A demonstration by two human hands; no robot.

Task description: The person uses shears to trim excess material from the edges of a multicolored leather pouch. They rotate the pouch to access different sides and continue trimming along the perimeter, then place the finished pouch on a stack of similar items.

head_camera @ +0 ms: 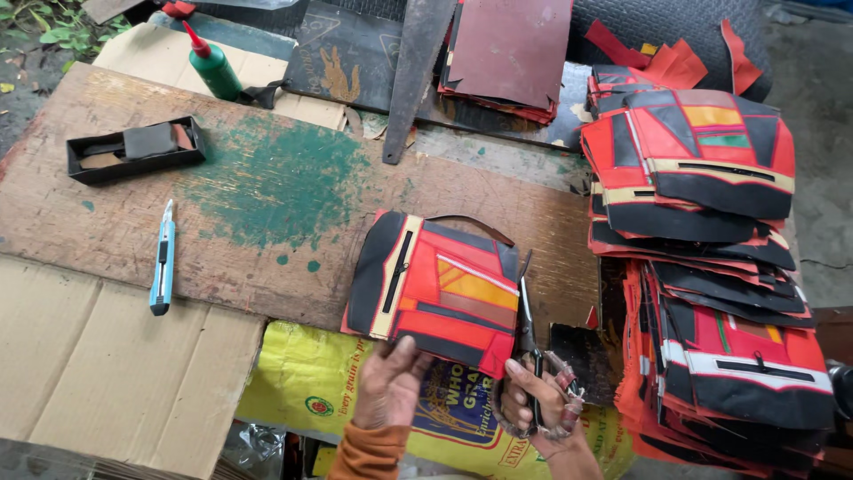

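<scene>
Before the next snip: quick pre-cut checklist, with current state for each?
1. Left hand grips the red and black panel at its near edge: ok.
2. Right hand holds the scissors, blades lying along the panel's right edge: ok.
3. Blades open or shut: cannot tell.
4. Left hand apart from the blades: ok.
5. Panel lies flat on the wooden board: mostly ok, near edge overhangs.
6. Stack of panels at right leans unevenly, close to the scissors: not ok.
</scene>
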